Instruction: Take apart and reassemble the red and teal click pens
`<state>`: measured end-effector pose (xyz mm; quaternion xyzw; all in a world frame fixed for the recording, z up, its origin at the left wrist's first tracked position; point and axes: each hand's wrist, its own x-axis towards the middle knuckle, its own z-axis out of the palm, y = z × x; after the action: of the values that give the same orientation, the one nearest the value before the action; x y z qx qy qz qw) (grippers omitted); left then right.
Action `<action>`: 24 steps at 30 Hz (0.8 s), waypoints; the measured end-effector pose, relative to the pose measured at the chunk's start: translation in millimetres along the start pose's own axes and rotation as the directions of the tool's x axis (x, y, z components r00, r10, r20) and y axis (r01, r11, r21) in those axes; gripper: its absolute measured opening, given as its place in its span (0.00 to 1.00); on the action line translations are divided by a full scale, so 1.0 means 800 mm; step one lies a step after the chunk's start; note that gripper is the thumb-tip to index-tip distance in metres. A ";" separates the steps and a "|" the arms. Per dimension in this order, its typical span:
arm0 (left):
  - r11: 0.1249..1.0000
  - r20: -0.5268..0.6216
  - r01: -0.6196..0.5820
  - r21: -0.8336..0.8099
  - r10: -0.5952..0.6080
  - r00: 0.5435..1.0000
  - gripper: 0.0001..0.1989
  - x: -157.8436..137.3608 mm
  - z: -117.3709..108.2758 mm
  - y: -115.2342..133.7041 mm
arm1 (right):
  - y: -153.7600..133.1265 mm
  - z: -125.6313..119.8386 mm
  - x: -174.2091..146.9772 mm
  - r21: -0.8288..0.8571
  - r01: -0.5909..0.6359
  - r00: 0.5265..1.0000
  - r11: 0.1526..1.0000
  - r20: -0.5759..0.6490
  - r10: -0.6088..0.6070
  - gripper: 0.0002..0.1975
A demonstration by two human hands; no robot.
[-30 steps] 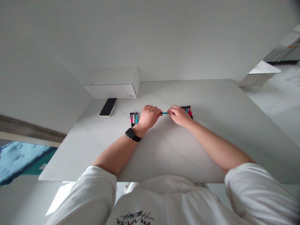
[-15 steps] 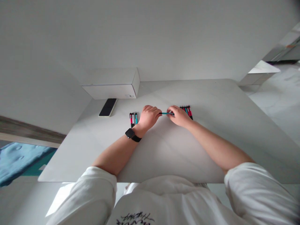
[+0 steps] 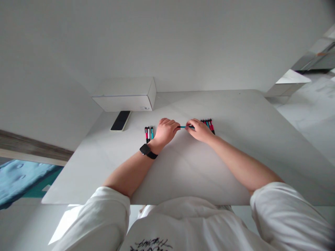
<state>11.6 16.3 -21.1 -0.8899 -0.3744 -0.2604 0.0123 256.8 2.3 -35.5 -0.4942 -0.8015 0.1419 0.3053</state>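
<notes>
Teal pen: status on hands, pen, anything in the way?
Left hand, right hand: both gripping teal pen. Pen held sideways between them. Three pens beside left hand, pen row beside right; neither between the hands.

A smooth, faintly glossy finish is shown by the tabletop; matt cardboard is suggested by the white box, plastic by the held teal pen.

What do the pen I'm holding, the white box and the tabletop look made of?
Pen: probably smooth plastic, going by its even teal and black colouring. White box: likely matte cardboard, with straight folded edges and printed marks. Tabletop: faint grey veining and soft sheen suggest stone or laminate; I can't tell which.
</notes>
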 end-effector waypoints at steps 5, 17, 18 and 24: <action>1.000 0.008 0.017 -0.002 -0.017 1.000 0.11 0.000 -0.002 0.001 | -0.002 0.001 0.000 -0.026 -0.003 1.000 1.000 0.027 0.004 0.04; 0.999 0.002 0.039 0.004 -0.039 0.999 0.11 0.001 -0.002 -0.001 | 0.001 0.001 0.000 0.030 -0.019 0.999 0.999 -0.040 0.020 0.11; 0.999 -0.006 0.040 0.004 -0.040 0.999 0.11 0.001 -0.001 -0.001 | 0.001 0.001 0.000 0.037 -0.018 0.999 0.999 -0.046 0.020 0.11; 0.999 -0.024 0.042 0.006 -0.041 0.999 0.12 0.000 -0.002 0.000 | 0.000 -0.001 0.000 0.000 -0.016 1.000 1.000 0.002 0.016 0.04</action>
<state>10.6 16.1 -20.1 -0.8787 -0.3935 -0.2699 0.0144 257.5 2.5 -34.8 -0.5003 -0.7980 0.1449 0.3032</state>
